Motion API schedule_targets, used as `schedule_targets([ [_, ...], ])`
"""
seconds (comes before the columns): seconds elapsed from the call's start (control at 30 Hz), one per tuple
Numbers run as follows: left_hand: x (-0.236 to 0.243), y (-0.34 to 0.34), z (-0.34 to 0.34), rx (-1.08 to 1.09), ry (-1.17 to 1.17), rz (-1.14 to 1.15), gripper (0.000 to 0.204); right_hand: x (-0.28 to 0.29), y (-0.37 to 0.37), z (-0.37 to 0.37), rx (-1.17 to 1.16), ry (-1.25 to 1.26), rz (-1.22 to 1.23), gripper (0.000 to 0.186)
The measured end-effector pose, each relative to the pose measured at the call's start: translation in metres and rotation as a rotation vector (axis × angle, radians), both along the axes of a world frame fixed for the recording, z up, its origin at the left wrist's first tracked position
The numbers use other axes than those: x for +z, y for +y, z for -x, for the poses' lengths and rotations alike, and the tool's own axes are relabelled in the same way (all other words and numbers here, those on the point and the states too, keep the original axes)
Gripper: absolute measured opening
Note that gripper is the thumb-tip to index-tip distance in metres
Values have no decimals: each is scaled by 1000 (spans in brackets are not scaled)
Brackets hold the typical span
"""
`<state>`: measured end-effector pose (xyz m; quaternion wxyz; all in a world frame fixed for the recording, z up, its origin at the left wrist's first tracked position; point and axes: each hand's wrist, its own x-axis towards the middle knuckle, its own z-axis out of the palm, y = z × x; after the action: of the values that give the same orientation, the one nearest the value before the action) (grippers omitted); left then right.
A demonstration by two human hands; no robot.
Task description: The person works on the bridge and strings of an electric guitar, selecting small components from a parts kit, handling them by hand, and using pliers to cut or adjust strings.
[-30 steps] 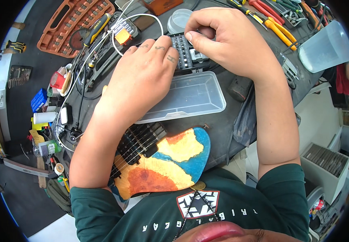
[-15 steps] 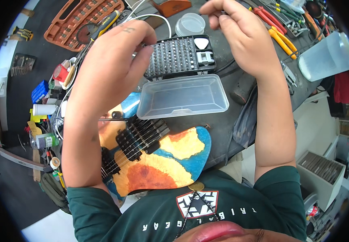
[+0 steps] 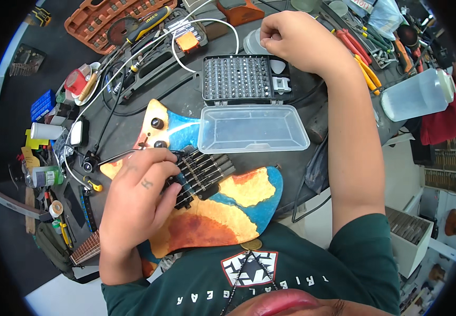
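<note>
My left hand point(image 3: 139, 203) is curled over the black bridge point(image 3: 196, 176) of a yellow, orange and blue guitar point(image 3: 212, 221); what its fingertips hold, if anything, is hidden. My right hand point(image 3: 296, 42) has its fingers closed above a bit case point(image 3: 236, 79), beside round clear containers point(image 3: 255, 39); anything held in it is too small to make out. The case lies open, with rows of small bits, and its clear lid point(image 3: 251, 129) extends toward the guitar.
Pliers point(image 3: 367, 76), an orange socket case point(image 3: 93, 26), cables and small tools crowd the dark bench point(image 3: 185, 89). A translucent jug point(image 3: 409, 95) stands at the right. A bin of flat items point(image 3: 404, 231) is low at the right.
My left hand has left the bit case and moved down onto the guitar bridge, uncovering the case. My right hand has shifted slightly and curled its fingers by the round containers.
</note>
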<state>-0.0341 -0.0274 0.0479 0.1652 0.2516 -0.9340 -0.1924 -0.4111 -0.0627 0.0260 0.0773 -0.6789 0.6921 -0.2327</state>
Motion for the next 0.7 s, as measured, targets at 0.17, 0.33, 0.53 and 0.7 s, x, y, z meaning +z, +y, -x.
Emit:
schedule_targets([
  [0.17,-2,1,4,-45,41,44,31,-2,6,-4,77,-25,1,15],
  [0.33,-9,0,-5,6,31,30,34,-2,6,-12,99,87,-43,12],
  [0.53,-9,-1,-7,8,79,8,34,-10,0,-16,127,145,-28,10],
  [0.7,-9,-1,-5,-25,118,29,34,-15,-3,-15,175,227,-5,11],
])
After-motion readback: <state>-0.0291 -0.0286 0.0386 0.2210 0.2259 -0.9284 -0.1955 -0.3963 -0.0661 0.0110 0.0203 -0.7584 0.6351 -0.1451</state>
